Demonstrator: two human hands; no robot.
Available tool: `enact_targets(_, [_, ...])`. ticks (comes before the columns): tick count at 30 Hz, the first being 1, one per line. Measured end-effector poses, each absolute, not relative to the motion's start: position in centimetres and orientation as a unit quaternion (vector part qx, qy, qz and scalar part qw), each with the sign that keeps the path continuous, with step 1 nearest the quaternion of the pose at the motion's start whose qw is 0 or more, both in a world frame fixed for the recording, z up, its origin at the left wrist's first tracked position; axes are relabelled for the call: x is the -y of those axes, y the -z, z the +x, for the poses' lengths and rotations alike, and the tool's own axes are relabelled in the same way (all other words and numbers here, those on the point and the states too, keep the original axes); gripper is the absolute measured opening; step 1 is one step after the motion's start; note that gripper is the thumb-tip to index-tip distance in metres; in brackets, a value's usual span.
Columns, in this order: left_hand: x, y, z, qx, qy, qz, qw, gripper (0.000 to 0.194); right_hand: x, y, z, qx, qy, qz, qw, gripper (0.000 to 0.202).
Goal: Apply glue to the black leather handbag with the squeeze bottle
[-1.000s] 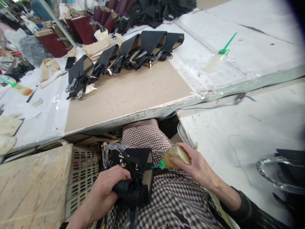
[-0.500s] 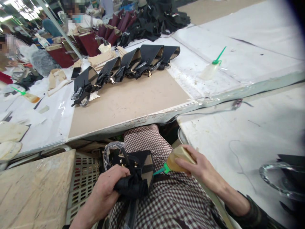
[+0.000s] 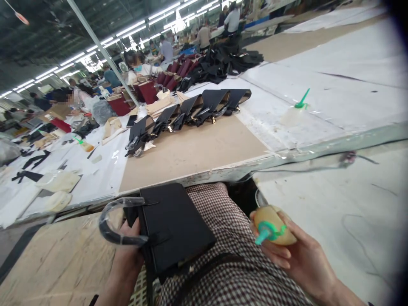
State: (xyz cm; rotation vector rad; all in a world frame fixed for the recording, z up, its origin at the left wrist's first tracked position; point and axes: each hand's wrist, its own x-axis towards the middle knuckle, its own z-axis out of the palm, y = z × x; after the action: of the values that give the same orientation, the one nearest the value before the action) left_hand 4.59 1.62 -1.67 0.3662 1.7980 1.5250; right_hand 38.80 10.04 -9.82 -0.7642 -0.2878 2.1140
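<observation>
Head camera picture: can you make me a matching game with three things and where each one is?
Things:
1. black handbag
2. glue bottle with green nozzle
3. row of black bags

Places:
A. on the brown board on the table
B. in the right hand
C. on the lap, held by the left hand

Pairs: 1-C, 2-B, 3-A

Seated worker in a garment of small brown-and-white check, the cloth covering the lap behind the fingers of both hands; the left hand (image 3: 129, 244) and right hand (image 3: 299, 259) are bare, without gloves or rings.
</observation>
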Motion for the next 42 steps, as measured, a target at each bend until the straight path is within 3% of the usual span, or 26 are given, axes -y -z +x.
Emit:
enact_targets(4, [-0.7,2.5,5.4,-0.624,-0.657,0.09,0.414,0.041,-8.4,9.0,37.4,0.178,-0.892,-0.249,0.334,0.04])
enact_targets(8, [0.4,2.2,6.9,-0.59,-0.696,0.066,0.405,0.044,-6.9,7.8,36.2,0.207,-0.894,-0.231,0.324,0.044])
enact_targets(12, [1.3,0.4,9.1,-0.613,-0.689,-0.004,0.386,0.036,-6.2,6.5,35.5,0.271,-0.91,-0.174,0.261,0.052])
enact_targets(17, [1.9,0.7,11.5,-0.61,-0.68,-0.033,0.406,0.049,-6.0,7.1,33.1,0.239,-0.933,-0.159,0.217,0.049])
enact_targets(22, [0.7,2.8,11.7,-0.611,-0.63,-0.01,0.479,0.029,-7.3,9.1,29.8,0.103,-0.912,-0.266,0.295,0.04])
enact_targets(26, [0.9,3.8,9.8,-0.667,-0.508,0.148,0.525,0.032,-9.1,9.6,29.5,0.052,-0.892,-0.284,0.347,0.04])
enact_targets(28, [1.6,4.3,8.5,-0.711,-0.42,0.323,0.462,0.04,-10.0,9.5,29.8,0.04,-0.882,-0.296,0.363,0.04])
enact_targets(30, [2.1,4.6,7.2,-0.713,-0.367,0.531,0.273,0.042,-10.7,9.4,30.2,0.031,-0.875,-0.307,0.373,0.04])
enact_targets(33, [1.2,4.7,6.1,-0.581,-0.322,0.744,-0.078,0.021,-11.4,9.3,30.4,0.023,-0.872,-0.31,0.378,0.039])
enact_targets(35, [-0.5,4.7,5.9,-0.487,-0.268,0.811,-0.183,0.03,-11.6,9.3,30.2,0.022,-0.873,-0.308,0.377,0.037])
enact_targets(38, [-4.0,5.6,5.9,-0.447,-0.193,0.856,-0.173,0.053,-11.4,9.3,30.0,0.024,-0.878,-0.301,0.372,0.031])
enact_targets(42, [-7.8,9.8,5.6,-0.476,-0.175,0.862,-0.017,0.073,-10.8,9.4,30.3,0.097,-0.881,-0.294,0.358,0.022])
